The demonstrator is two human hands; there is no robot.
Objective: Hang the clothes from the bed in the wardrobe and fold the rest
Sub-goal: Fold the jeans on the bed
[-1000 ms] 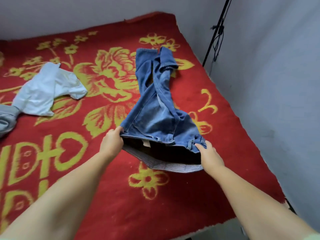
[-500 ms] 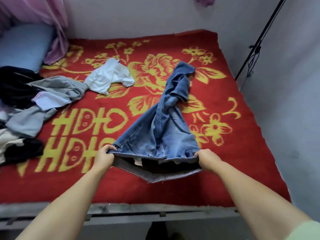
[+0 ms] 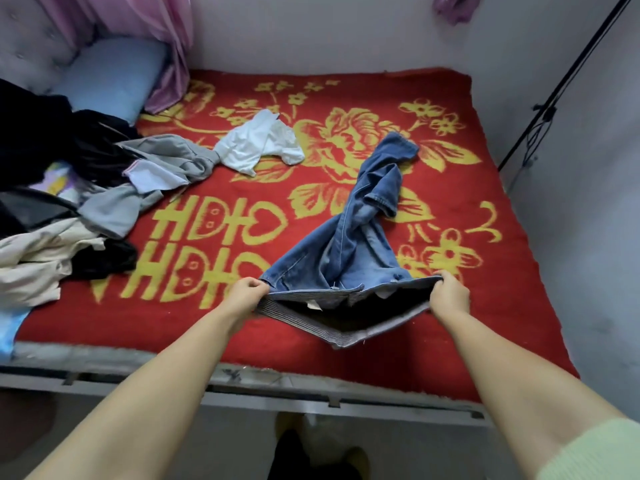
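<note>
A pair of blue jeans (image 3: 349,251) lies twisted on the red and yellow bed cover (image 3: 485,271), legs trailing away toward the far right. My left hand (image 3: 246,295) grips the left end of the waistband and my right hand (image 3: 449,296) grips the right end, holding it stretched open above the cover. A white garment (image 3: 258,143) lies crumpled near the middle of the bed. A pile of grey, black and beige clothes (image 3: 79,202) covers the left side.
A blue pillow (image 3: 110,77) and a pink curtain (image 3: 152,36) are at the far left corner. Grey walls close the bed at the back and right, with a black pole (image 3: 561,84) leaning there. The bed's metal frame edge (image 3: 277,393) runs across below my arms.
Both hands have drawn the jeans' waistband back toward the near edge of the bed, dragging the legs along. The view has pulled back, bringing the clothes pile, pillow and bed frame into sight.
</note>
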